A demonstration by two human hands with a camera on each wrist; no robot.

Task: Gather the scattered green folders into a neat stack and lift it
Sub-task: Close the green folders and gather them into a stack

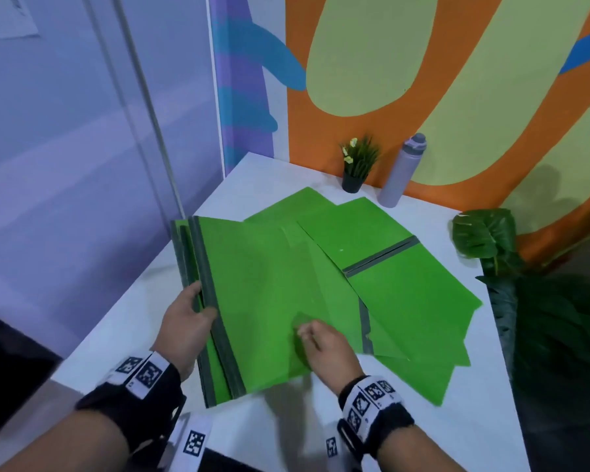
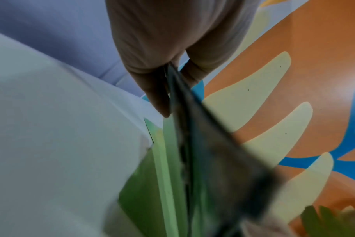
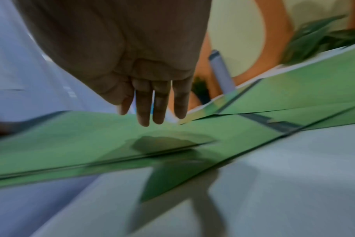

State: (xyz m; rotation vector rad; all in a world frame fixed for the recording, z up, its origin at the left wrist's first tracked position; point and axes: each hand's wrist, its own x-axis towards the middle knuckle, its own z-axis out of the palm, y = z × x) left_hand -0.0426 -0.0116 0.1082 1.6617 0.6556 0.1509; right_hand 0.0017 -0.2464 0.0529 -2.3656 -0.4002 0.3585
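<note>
Several green folders with dark grey spines lie overlapping on the white table. A gathered bunch of folders sits at the left, its spine edge raised. My left hand grips that bunch by its spines, thumb on top and fingers underneath. My right hand hovers just over the top folder with straight fingers, holding nothing. More folders lie fanned out to the right, one with its spine running diagonally.
A small potted plant and a grey bottle stand at the table's far edge against the painted wall. A large leafy plant is beside the right edge. A glass partition is at the left.
</note>
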